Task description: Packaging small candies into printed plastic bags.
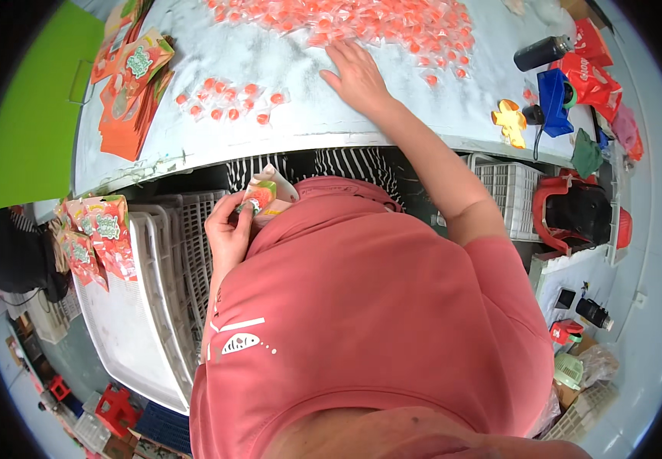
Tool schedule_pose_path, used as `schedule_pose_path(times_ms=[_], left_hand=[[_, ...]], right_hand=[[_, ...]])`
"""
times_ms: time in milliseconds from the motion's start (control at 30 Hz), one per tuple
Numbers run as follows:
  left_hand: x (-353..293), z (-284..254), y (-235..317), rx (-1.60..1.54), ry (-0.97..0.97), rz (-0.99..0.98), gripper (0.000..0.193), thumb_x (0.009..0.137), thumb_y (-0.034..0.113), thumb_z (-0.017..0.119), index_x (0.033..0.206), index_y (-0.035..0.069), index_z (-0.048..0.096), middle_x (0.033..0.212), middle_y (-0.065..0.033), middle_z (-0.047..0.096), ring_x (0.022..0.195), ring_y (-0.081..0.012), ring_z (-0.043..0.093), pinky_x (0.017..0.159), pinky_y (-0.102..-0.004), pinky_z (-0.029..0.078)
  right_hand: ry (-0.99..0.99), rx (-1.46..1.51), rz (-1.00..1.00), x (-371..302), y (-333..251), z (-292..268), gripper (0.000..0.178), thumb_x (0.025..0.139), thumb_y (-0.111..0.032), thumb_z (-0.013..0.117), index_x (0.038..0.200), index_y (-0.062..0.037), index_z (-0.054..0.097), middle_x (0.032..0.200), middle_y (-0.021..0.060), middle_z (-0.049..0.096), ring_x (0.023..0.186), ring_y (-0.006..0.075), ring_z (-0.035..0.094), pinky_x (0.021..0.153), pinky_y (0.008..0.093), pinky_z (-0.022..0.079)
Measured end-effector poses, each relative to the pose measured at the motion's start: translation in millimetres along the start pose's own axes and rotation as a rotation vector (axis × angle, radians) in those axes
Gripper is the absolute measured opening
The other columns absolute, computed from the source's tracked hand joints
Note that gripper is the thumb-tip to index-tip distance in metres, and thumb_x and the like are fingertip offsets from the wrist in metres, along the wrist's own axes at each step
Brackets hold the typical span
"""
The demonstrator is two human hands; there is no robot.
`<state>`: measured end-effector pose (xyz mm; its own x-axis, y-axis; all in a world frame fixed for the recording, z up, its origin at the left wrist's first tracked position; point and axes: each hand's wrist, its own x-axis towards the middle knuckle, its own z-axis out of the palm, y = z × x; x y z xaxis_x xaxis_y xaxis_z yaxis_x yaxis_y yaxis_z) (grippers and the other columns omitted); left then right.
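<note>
My left hand [228, 229] is at the table's near edge, close to my body. Its thumb and fingers pinch a small printed candy pouch [268, 200] with red and green on it; the pouch's top end points up. On the table, my right hand [360, 80] lies palm down with its fingers stretched out. Its fingertips touch the near edge of a large pile of red candies in clear wrappers [369, 19]. A smaller group of the same wrapped candies [232, 99] is spread to the left of that hand.
Flat pouches are stacked [128, 99] on the table's left side. Filled pouches [98, 233] lie on stacked white crates [155, 306] at lower left. On the right of the table are a dark bottle [543, 53], a yellow piece [509, 122] and a blue holder [554, 103].
</note>
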<state>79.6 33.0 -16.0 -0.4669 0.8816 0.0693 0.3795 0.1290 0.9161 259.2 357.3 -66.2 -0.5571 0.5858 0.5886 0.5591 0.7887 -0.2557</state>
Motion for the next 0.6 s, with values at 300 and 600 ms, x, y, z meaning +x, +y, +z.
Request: schedule_pose_path(times_ms=[300,600], left_hand=[[2.3,0.1,6.6,0.036,-0.047,-0.121,0.017,0.089,-0.004,0.066,0.105,-0.002,0.069,0.090,-0.0059,0.064,0.083,-0.0123,0.058,0.075,-0.0241,0.045],[14.3,4.2,7.3,-0.038,-0.126,-0.190,0.017,0.089,-0.005,0.065,0.106,-0.004,0.069,0.098,-0.0078,0.066,0.092,-0.0143,0.061,0.084,-0.0252,0.046]], right_hand=[[-0.161,-0.029,0.094,-19.8,6.5,-22.3,0.049,0.089,-0.030,0.068,0.131,-0.0076,0.058,0.129,0.0129,0.057,0.122,0.0312,0.051,0.103,0.0461,0.040],[0.085,-0.038,0.078,-46.8,31.1,-38.4,0.037,0.088,-0.023,0.069,0.120,-0.0039,0.065,0.123,0.0140,0.058,0.113,0.0339,0.055,0.095,0.0416,0.045]])
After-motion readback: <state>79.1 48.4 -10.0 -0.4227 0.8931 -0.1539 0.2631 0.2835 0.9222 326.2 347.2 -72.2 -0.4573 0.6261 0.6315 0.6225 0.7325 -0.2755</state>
